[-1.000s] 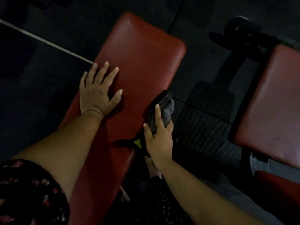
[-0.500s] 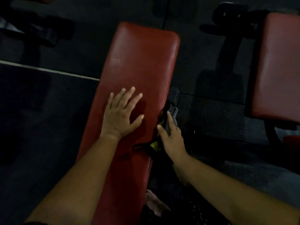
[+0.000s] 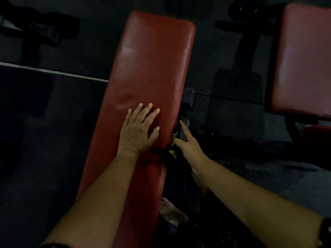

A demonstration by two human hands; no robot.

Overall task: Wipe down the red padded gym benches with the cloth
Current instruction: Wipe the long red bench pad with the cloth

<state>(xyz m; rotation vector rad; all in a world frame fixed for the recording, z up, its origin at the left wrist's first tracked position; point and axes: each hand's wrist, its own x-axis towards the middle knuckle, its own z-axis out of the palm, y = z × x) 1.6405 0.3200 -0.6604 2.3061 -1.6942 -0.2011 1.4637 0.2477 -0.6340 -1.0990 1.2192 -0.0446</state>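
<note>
Head-worn camera looks steeply down, close over the red bench point(image 3: 152, 72).

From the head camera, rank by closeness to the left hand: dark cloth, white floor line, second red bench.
From the left hand:
1. Dark grey cloth, just right, at the bench edge.
2. White floor line, far left.
3. Second red padded bench, far right.

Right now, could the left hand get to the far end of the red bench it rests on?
Probably yes. The left hand lies flat at mid-length on the bench, and the pad beyond its fingers is bare to the far end. The right hand works the cloth along the side edge, out of the way.
</note>
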